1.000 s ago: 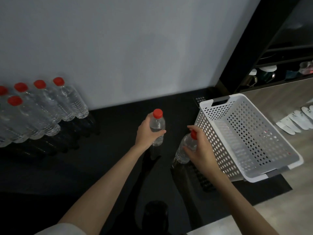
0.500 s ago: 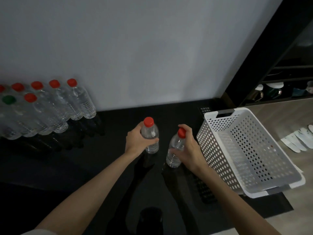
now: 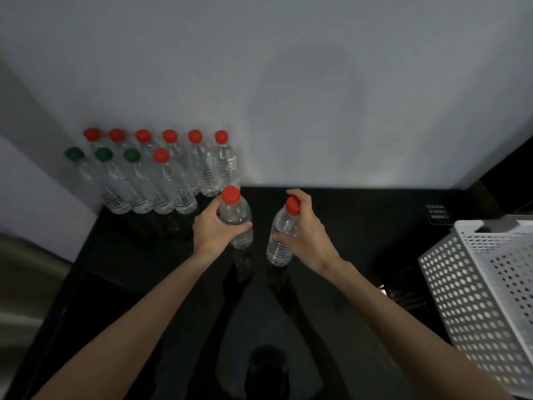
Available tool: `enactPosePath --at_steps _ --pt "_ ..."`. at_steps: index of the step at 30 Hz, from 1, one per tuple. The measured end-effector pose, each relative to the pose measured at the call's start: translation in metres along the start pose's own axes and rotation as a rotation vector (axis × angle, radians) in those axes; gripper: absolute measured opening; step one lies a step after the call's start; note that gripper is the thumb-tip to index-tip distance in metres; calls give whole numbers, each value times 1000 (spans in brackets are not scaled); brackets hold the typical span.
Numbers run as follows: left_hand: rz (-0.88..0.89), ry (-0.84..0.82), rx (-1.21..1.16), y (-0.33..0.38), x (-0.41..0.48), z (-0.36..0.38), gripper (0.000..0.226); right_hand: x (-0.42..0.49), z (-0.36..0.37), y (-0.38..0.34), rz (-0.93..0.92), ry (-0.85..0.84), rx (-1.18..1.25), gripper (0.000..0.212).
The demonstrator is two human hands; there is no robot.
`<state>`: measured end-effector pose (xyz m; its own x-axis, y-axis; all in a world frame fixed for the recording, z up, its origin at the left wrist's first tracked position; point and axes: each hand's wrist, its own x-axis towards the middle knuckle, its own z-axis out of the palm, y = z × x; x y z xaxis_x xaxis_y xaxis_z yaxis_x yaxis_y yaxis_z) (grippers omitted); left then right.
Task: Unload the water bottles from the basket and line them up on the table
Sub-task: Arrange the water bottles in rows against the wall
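1. The left hand (image 3: 213,228) grips a red-capped water bottle (image 3: 238,216) round its upper body. The fingers curl behind it and the thumb crosses the front, clamped on the plastic.
2. This bottle stands upright over the black table (image 3: 375,243), just right of the near end of the lined-up group. Its reflection lies right below it, and I cannot tell whether its base touches the glossy top.
3. The right hand (image 3: 310,236) holds a second red-capped bottle (image 3: 284,226) from the right side. The forefinger arches over the cap and the thumb presses the body below the shoulder, so the fingers are closed on it.
4. That bottle tilts, with the cap leaning right and the base left and near. It is apart from the left one, with a gap of dark table between them.
5. Against the wall (image 3: 288,82) at far left stands a far row of bottles (image 3: 169,136), six with red caps.
6. Just in front of it is a near row (image 3: 138,186), with three green caps on the left and one red cap on the right. The bottles stand close side by side.
7. The white perforated basket (image 3: 461,284) sits at the right edge, well apart from both hands. Only part of it is in view, and no bottle shows in that part.
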<state>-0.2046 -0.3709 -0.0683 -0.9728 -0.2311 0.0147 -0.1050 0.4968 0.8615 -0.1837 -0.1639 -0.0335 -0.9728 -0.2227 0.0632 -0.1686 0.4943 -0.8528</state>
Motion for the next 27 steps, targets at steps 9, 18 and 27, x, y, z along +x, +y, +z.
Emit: enactPosePath --at_steps 9,18,27 --pt "-58 11 2 -49 59 -52 68 78 83 -29 14 -51 -23 83" --pt "-32 -58 -40 -65 103 -54 67 138 119 -27 58 10 -22 80" --pt "73 -105 -179 -86 112 -52 70 157 129 -15 66 49 16 71"
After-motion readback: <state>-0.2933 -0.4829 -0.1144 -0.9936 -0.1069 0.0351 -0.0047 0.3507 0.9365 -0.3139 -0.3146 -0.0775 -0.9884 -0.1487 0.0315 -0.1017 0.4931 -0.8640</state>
